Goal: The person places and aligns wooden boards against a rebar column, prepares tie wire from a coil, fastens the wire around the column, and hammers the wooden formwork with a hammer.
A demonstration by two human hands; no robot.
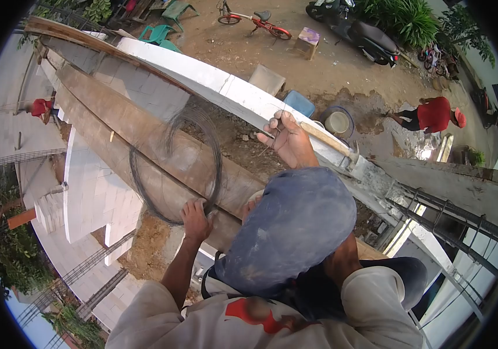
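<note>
A loose coil of thin dark wire (218, 168) lies over two long brown planks (100, 116). At the coil's lower edge, my left hand (195, 220) rests on the plank with its fingers bent over the wire. My right hand (289, 139) is raised beyond my bent knee, palm up, its fingers curled near the white wall top. Thin strands show by its fingertips, too fine to tell if they are held. Just right of that hand, a tool with a wooden handle (325, 138) lies on the wall top.
The white wall (225, 84) runs diagonally past the planks. Steel rebar (452, 221) juts out at the right. On the ground below are a bucket (337, 123), a blue container (299, 104) and a person in red (434, 115). Another person (41, 109) is at far left.
</note>
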